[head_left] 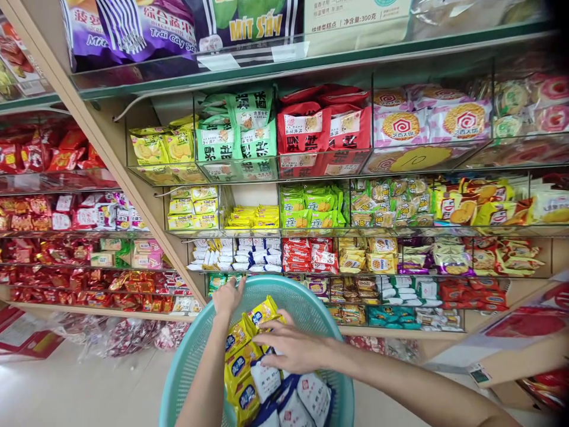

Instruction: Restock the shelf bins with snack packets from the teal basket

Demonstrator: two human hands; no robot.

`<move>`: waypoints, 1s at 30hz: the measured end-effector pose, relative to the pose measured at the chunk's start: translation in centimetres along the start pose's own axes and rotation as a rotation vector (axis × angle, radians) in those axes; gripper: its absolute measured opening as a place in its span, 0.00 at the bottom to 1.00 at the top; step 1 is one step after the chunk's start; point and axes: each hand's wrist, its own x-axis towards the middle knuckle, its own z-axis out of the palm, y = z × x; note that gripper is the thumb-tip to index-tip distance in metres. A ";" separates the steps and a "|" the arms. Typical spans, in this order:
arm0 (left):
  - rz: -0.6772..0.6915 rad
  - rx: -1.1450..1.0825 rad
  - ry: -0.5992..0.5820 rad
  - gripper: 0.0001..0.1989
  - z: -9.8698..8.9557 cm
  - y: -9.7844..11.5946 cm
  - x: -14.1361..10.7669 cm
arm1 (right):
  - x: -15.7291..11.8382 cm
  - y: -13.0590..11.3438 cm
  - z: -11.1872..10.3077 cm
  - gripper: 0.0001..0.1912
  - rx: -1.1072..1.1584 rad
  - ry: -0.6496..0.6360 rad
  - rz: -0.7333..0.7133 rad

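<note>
A teal plastic basket [331, 317] stands in front of me, below the shelves. My left hand [227, 298] is closed on its far left rim; part of the fingers is hidden beyond the edge. Inside lie yellow snack packs [240, 362] with blue labels, heaped on the left. Beside them, white and navy snack packs [313, 391] fill the near right. My right hand [287, 347] reaches over the heap from the right, palm down and fingers spread, just above or touching the packs where the two kinds meet. No pack is gripped in it.
Shelves with clear dividers hold yellow packs [253, 218], red packs [306, 256], green packs [313, 206] and white-and-blue packs [258, 255]. A wooden upright [128, 190] parts off the left shelves. Bagged goods [128, 335] and a red box [26, 332] sit on the floor at left.
</note>
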 end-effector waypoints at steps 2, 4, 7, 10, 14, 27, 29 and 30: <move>0.006 -0.001 0.001 0.27 0.2 -0.1 0.2 | 0.1 0.1 0.8 0.24 -0.017 -0.031 -0.010; 0.013 -0.004 -0.001 0.28 0.4 -0.2 0.4 | 0.1 0.2 1.2 0.27 -0.032 -0.039 -0.008; 0.019 -0.009 -0.009 0.28 0.7 -0.3 0.6 | 0.0 0.4 1.6 0.29 -0.040 -0.058 0.001; 0.020 -0.009 -0.008 0.28 0.8 -0.3 0.6 | -0.2 0.3 2.0 0.30 -0.038 -0.069 0.000; 0.016 -0.013 -0.007 0.29 0.7 -0.3 0.5 | -0.5 0.3 2.8 0.30 -0.048 -0.062 -0.003; 0.023 -0.014 -0.013 0.27 0.8 -0.5 0.5 | 6.0 5.0 -3.4 0.20 -0.316 0.366 0.080; 0.025 -0.018 -0.022 0.27 0.7 -0.7 0.5 | 8.1 7.3 -4.5 0.19 -0.439 0.399 0.167; 0.022 -0.021 -0.026 0.27 0.7 -0.8 0.6 | 9.1 8.4 -4.8 0.19 -0.501 0.386 0.216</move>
